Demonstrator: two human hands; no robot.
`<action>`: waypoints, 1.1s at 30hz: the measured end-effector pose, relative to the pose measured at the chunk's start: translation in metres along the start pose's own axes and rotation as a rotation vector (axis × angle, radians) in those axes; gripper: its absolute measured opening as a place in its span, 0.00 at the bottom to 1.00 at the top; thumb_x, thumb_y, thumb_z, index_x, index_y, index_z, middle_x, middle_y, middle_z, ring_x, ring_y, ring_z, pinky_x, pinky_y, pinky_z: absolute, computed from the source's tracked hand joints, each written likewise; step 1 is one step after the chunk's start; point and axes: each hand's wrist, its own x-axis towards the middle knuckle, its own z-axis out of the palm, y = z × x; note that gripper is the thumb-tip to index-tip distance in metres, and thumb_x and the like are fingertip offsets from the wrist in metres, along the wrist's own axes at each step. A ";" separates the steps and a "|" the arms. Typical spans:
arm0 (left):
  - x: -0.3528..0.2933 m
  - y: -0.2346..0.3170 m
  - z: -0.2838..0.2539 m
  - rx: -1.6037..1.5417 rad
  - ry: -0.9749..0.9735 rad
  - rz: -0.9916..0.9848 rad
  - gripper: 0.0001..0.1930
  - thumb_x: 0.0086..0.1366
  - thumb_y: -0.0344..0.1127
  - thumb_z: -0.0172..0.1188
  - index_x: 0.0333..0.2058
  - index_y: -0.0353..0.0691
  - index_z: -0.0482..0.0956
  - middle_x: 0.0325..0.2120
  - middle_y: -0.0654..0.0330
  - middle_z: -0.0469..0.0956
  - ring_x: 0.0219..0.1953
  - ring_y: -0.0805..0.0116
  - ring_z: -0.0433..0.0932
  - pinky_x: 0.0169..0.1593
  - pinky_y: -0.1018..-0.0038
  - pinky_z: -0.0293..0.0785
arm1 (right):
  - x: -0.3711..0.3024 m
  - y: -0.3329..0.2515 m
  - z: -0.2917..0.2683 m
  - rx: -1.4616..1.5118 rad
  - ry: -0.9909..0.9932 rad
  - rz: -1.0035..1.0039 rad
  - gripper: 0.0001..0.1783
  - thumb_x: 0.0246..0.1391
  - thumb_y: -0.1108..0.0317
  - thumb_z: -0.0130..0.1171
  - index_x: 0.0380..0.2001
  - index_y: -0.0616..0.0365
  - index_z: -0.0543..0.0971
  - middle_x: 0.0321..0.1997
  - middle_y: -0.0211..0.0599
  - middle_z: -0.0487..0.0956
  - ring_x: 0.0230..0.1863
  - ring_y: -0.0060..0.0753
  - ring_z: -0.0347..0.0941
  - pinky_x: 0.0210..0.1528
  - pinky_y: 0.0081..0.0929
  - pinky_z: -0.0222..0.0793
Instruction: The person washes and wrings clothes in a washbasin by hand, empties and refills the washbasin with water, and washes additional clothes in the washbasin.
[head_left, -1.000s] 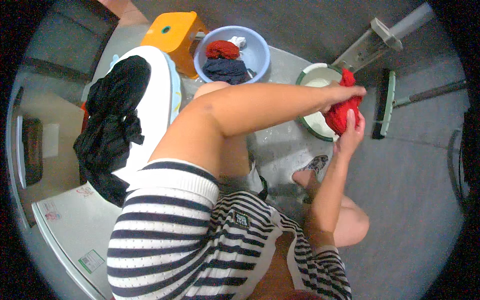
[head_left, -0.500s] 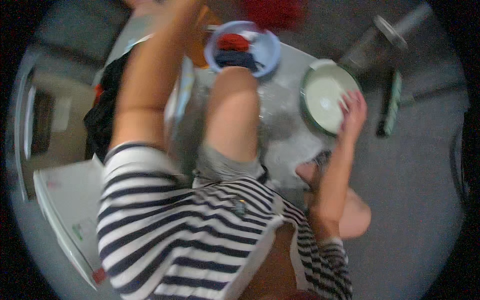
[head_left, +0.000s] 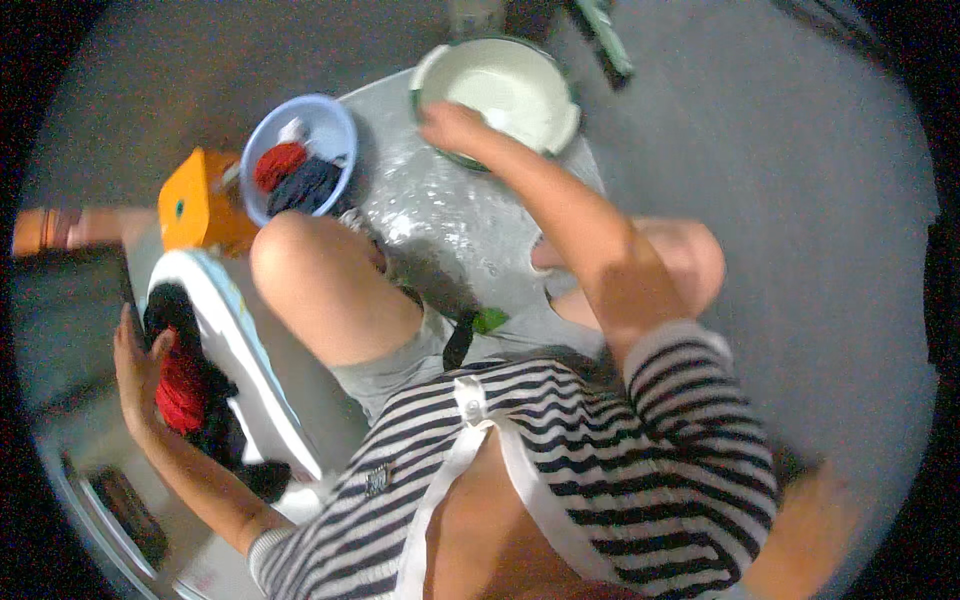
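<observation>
My right hand (head_left: 452, 130) is closed over the near left rim of a round cream basin (head_left: 512, 92) with a green outside. The basin stands at the far end of a wet grey board (head_left: 440, 185), and its inside looks pale and bare of clothes. At the left my left hand (head_left: 138, 365) is held with fingers apart, beside a white and light-blue tub (head_left: 240, 345). Black and red clothes (head_left: 182, 385) lie in that tub; whether my fingertips touch them I cannot tell.
A light-blue basin (head_left: 345, 150) holding red and dark-blue cloths (head_left: 300, 185) stands beyond my knee. Left of it is an orange stool-like object (head_left: 190, 205). A blurred limb-like shape (head_left: 75, 228) shows at the far left. A long green object (head_left: 605, 40) lies beyond the cream basin.
The view has swung to the right, shifting everything leftward. My left arm has drawn back from far forward to beside the tub. My right hand has gone from the basin's right side to its near left rim.
</observation>
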 end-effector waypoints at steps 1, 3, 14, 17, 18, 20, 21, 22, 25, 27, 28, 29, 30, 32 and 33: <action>0.028 0.015 0.001 -0.311 -0.028 -0.007 0.29 0.56 0.39 0.58 0.54 0.33 0.60 0.50 0.47 0.67 0.52 0.55 0.65 0.55 0.67 0.59 | 0.019 -0.020 -0.029 -0.015 -0.075 -0.019 0.15 0.46 0.59 0.51 0.34 0.56 0.75 0.33 0.46 0.76 0.36 0.48 0.73 0.37 0.44 0.68; 0.078 0.065 -0.022 -0.798 -0.248 -0.036 0.29 0.62 0.50 0.48 0.54 0.32 0.61 0.53 0.49 0.63 0.56 0.58 0.62 0.58 0.67 0.55 | 0.053 -0.078 -0.067 0.024 0.073 -0.270 0.15 0.46 0.60 0.51 0.36 0.56 0.75 0.33 0.45 0.77 0.35 0.45 0.74 0.34 0.43 0.69; 0.190 0.324 -0.046 -1.945 0.310 0.031 0.31 0.61 0.54 0.44 0.53 0.33 0.58 0.53 0.49 0.61 0.54 0.57 0.62 0.57 0.61 0.57 | -0.036 -0.059 -0.079 -0.043 -0.178 -0.344 0.17 0.43 0.61 0.51 0.36 0.57 0.79 0.40 0.46 0.77 0.42 0.45 0.73 0.47 0.52 0.61; 0.190 0.293 -0.069 -1.853 0.350 0.086 0.31 0.61 0.54 0.44 0.53 0.33 0.59 0.52 0.49 0.62 0.53 0.57 0.62 0.56 0.61 0.58 | -0.112 0.045 -0.049 -0.072 -0.330 -0.116 0.17 0.43 0.61 0.51 0.36 0.57 0.79 0.40 0.47 0.77 0.42 0.46 0.73 0.47 0.52 0.61; 0.188 0.286 -0.051 -1.823 0.302 0.080 0.31 0.61 0.54 0.44 0.52 0.33 0.59 0.52 0.49 0.62 0.53 0.58 0.62 0.56 0.61 0.58 | -0.143 0.076 -0.019 -0.052 -0.380 -0.011 0.17 0.44 0.61 0.51 0.36 0.57 0.79 0.40 0.47 0.77 0.42 0.46 0.73 0.47 0.52 0.61; 0.179 0.274 -0.006 -1.809 0.216 0.039 0.30 0.61 0.54 0.45 0.52 0.33 0.59 0.51 0.50 0.62 0.52 0.58 0.62 0.56 0.62 0.58 | -0.197 0.134 0.003 -0.104 -0.460 0.165 0.17 0.44 0.60 0.51 0.36 0.57 0.79 0.40 0.47 0.77 0.42 0.46 0.73 0.47 0.51 0.62; 0.176 0.269 0.011 -1.794 0.178 0.024 0.30 0.60 0.53 0.45 0.52 0.33 0.59 0.51 0.50 0.62 0.52 0.58 0.63 0.55 0.62 0.59 | -0.216 0.150 0.010 -0.114 -0.479 0.238 0.17 0.44 0.60 0.51 0.36 0.57 0.79 0.40 0.47 0.77 0.42 0.46 0.73 0.47 0.51 0.62; 0.170 0.259 0.017 -1.779 0.154 0.004 0.30 0.60 0.53 0.45 0.52 0.33 0.59 0.51 0.50 0.62 0.52 0.58 0.63 0.55 0.62 0.59 | -0.228 0.162 0.005 -0.143 -0.487 0.275 0.17 0.44 0.60 0.51 0.36 0.57 0.79 0.40 0.47 0.77 0.42 0.46 0.73 0.47 0.51 0.62; 0.140 0.237 0.046 -1.731 0.041 -0.038 0.29 0.60 0.53 0.45 0.51 0.33 0.60 0.50 0.50 0.63 0.51 0.58 0.63 0.55 0.62 0.59 | -0.248 0.174 -0.015 -0.224 -0.457 0.350 0.17 0.44 0.60 0.51 0.36 0.57 0.78 0.39 0.47 0.77 0.41 0.46 0.73 0.47 0.51 0.62; 0.114 0.228 0.071 -1.696 -0.052 -0.043 0.29 0.60 0.52 0.45 0.51 0.33 0.60 0.50 0.50 0.63 0.51 0.59 0.64 0.54 0.62 0.60 | -0.256 0.181 -0.023 -0.269 -0.401 0.375 0.17 0.44 0.60 0.51 0.36 0.57 0.78 0.39 0.47 0.77 0.41 0.46 0.73 0.46 0.51 0.62; 0.101 0.223 0.087 -1.676 -0.103 -0.047 0.29 0.60 0.52 0.46 0.51 0.33 0.60 0.49 0.50 0.63 0.50 0.59 0.64 0.54 0.62 0.60 | -0.262 0.184 -0.026 -0.282 -0.377 0.380 0.17 0.44 0.60 0.51 0.36 0.57 0.78 0.39 0.47 0.76 0.41 0.46 0.73 0.46 0.50 0.62; 0.089 0.219 0.102 -1.654 -0.149 -0.039 0.29 0.60 0.52 0.46 0.51 0.33 0.60 0.49 0.50 0.63 0.50 0.59 0.64 0.54 0.63 0.60 | -0.269 0.180 -0.030 -0.289 -0.356 0.400 0.17 0.44 0.60 0.51 0.36 0.57 0.78 0.39 0.48 0.76 0.41 0.46 0.72 0.46 0.50 0.62; 0.077 0.214 0.115 -1.639 -0.189 -0.032 0.29 0.60 0.52 0.46 0.51 0.33 0.61 0.49 0.50 0.64 0.50 0.59 0.64 0.53 0.63 0.60 | -0.286 0.181 -0.036 -0.301 -0.339 0.417 0.17 0.45 0.60 0.50 0.36 0.57 0.78 0.39 0.48 0.76 0.41 0.47 0.72 0.46 0.50 0.62; 0.047 0.207 0.135 -1.615 -0.266 -0.054 0.28 0.60 0.52 0.46 0.50 0.34 0.61 0.48 0.50 0.64 0.49 0.59 0.64 0.53 0.63 0.61 | -0.315 0.173 -0.038 -0.292 -0.332 0.448 0.17 0.45 0.60 0.50 0.36 0.57 0.78 0.39 0.48 0.76 0.41 0.47 0.72 0.46 0.50 0.62; 0.033 0.205 0.140 -1.614 -0.286 -0.069 0.28 0.60 0.52 0.46 0.50 0.34 0.61 0.48 0.51 0.64 0.49 0.59 0.64 0.53 0.63 0.61 | -0.317 0.168 -0.036 -0.278 -0.334 0.454 0.17 0.45 0.60 0.50 0.36 0.57 0.78 0.39 0.48 0.76 0.41 0.47 0.72 0.46 0.50 0.63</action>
